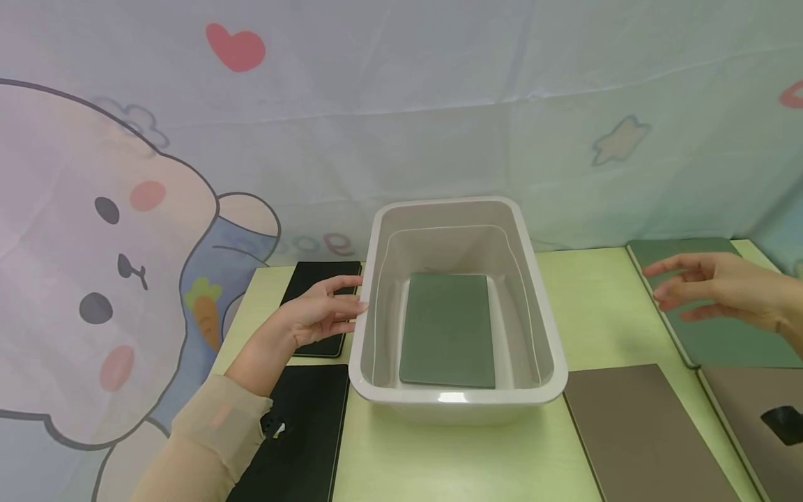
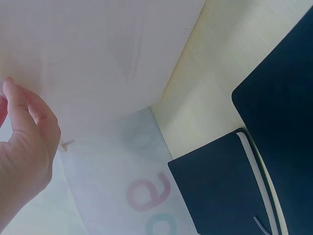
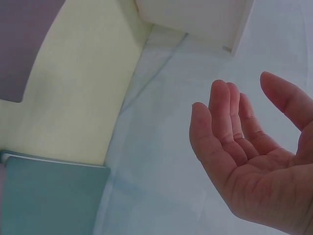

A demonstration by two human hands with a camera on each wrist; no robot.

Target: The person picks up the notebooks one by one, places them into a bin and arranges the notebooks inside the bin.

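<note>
A white plastic tub (image 1: 376,251) stands mid-table with a green notebook (image 1: 448,329) lying flat on its floor. My left hand (image 1: 326,310) rests with straight fingers against the tub's left wall; its fingers (image 2: 19,112) show in the left wrist view beside the tub (image 2: 98,54). My right hand (image 1: 709,286) hovers open and empty above another green notebook (image 1: 728,341) at the right. The right wrist view shows the open palm (image 3: 254,161) and that notebook's corner (image 3: 49,200).
Two black notebooks (image 1: 316,279) (image 1: 301,432) lie left of the tub, seen also in the left wrist view (image 2: 220,191). Two brown notebooks (image 1: 640,432) (image 1: 753,418) lie front right, one with a black object (image 1: 784,422) on it. A cartoon backdrop (image 1: 94,244) hangs behind the yellow-green table (image 1: 596,307).
</note>
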